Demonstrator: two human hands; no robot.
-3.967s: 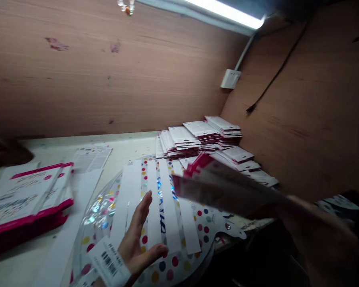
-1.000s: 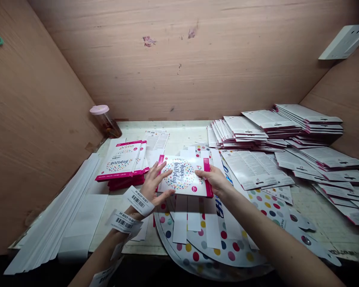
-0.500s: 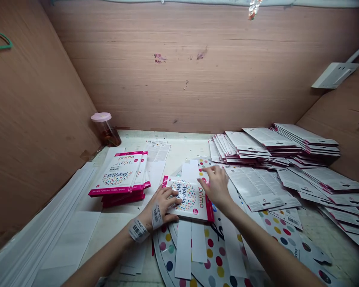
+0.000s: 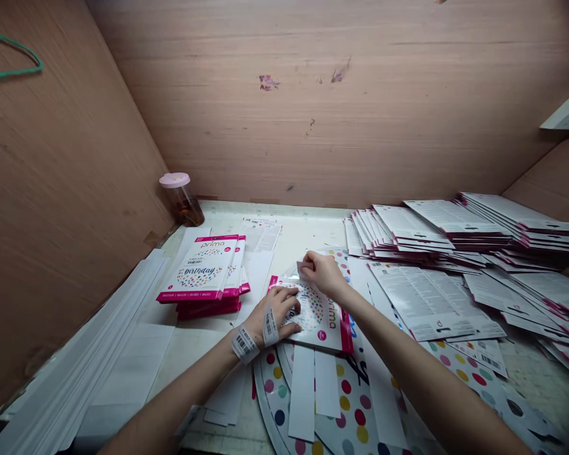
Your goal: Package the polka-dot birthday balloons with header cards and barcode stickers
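A pink-edged packet (image 4: 323, 319) printed with coloured dots and the word "prima" lies on the polka-dot foil sheets (image 4: 346, 404) in front of me. My left hand (image 4: 274, 313), with barcode stickers on its back and wrist, presses down on the packet's left part, fingers curled. My right hand (image 4: 321, 273) pinches the clear flap at the packet's top edge. White paper strips (image 4: 302, 395) lie across the foil sheets below the packet.
A stack of finished pink packets (image 4: 203, 275) sits to the left. Fanned piles of white-backed packets (image 4: 455, 230) fill the right side. A jar with a pink lid (image 4: 180, 197) stands in the back left corner. Long white strips (image 4: 90, 360) lie along the left wall.
My right hand has moved from the packet's right edge up to its top flap and closed on it. My left hand has slid further onto the packet.
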